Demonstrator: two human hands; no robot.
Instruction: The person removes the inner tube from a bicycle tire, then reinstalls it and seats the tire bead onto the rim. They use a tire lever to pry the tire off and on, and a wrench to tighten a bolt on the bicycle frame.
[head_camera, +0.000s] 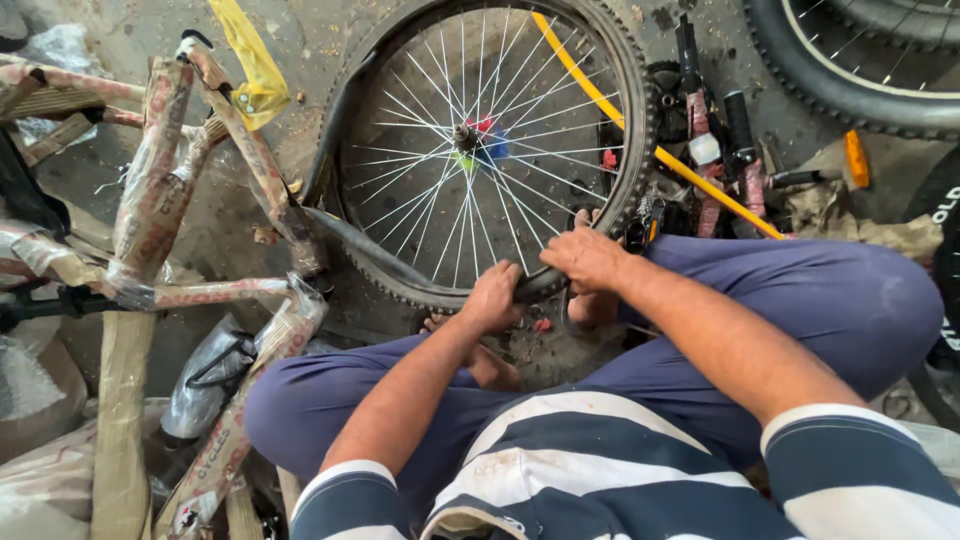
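Observation:
A spoked bicycle wheel (470, 140) with a knobbly black tyre (632, 120) lies on the dirty floor in front of my crossed legs. A black inner tube (350, 235) hangs out of the tyre along its left and lower side. My left hand (492, 298) grips the tyre's near edge at the rim. My right hand (583, 258) presses on the tyre just to the right of it, fingers curled over the tread. My bare feet show under the wheel's near edge.
A bicycle frame wrapped in brown paper and plastic (165, 190) lies at the left. A yellow rod (700, 180) crosses the wheel's right side over black bike parts (720, 140). Another tyred wheel (850, 70) sits at the top right. Bags lie at the lower left.

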